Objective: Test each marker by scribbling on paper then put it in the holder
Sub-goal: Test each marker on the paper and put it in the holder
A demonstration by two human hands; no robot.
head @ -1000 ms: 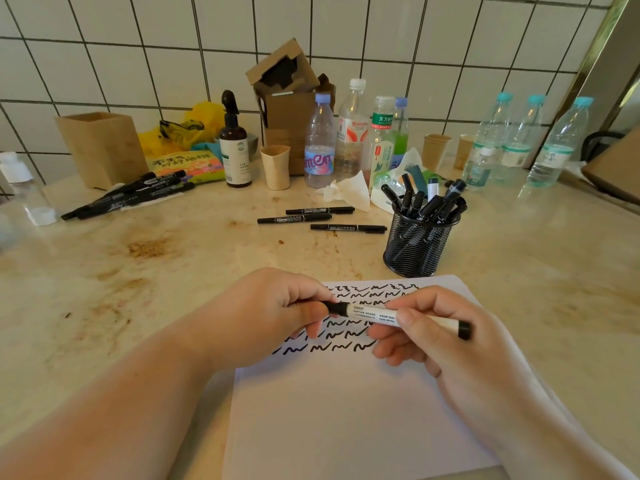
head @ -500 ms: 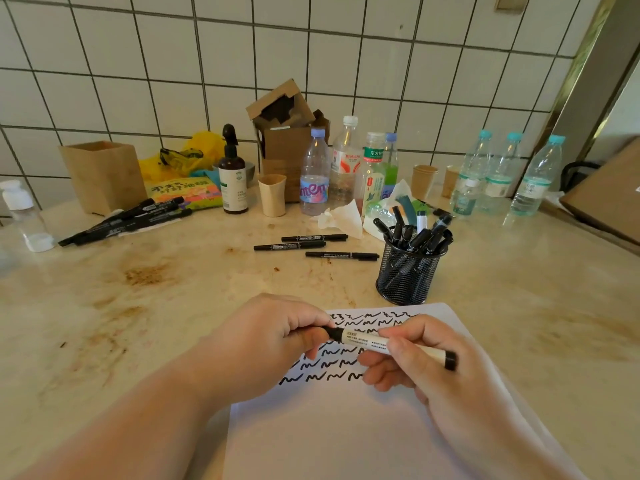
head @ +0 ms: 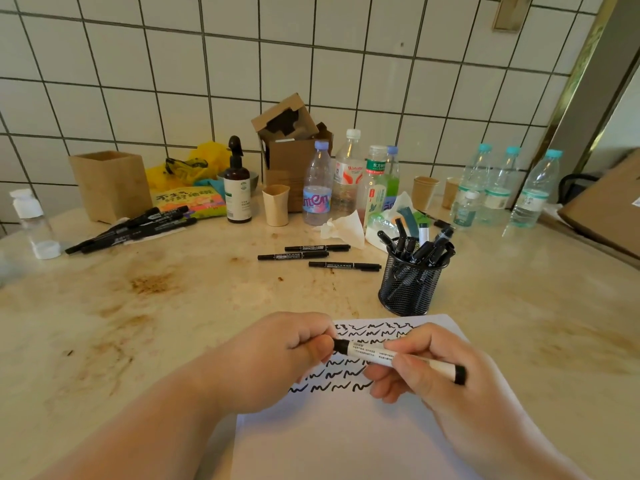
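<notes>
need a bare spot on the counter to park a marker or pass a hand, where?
Free: the stained counter left of the white paper sheet, in front of the three thin black pens; also counter right of the black mesh holder. Crowded: the back row of plastic bottles and the black marker pile by the wooden box.

The left hand point(head: 277, 358) covers the near end of the marker point(head: 398, 358), so its tip or cap there cannot be seen. The print on the marker is too small to read. Both hands hide part of the scribbles on the paper point(head: 329, 438), whose bottom edge runs out of frame below them.
</notes>
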